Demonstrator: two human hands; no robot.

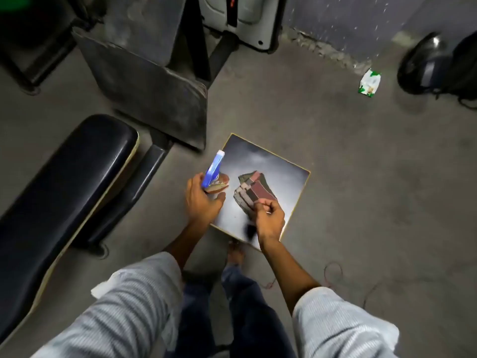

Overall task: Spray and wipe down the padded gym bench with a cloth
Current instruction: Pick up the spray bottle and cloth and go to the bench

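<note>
Head view showed the left hand point(202, 200) gripping the spray bottle point(213, 171), the right hand point(268, 215) pinching the folded cloth point(254, 193), and the padded bench point(64, 192), left of both hands, not yet sprayed or wiped.

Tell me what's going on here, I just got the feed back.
A person stands over a small dark board on the floor, gathering supplies. Their left hand grips a spray bottle with a blue trigger head at the board's left edge. Their right hand pinches the near edge of a folded checked cloth lying on the board. The padded gym bench sits to the left, and neither hand is on it. Whether it has been sprayed or wiped can't be told.
</note>
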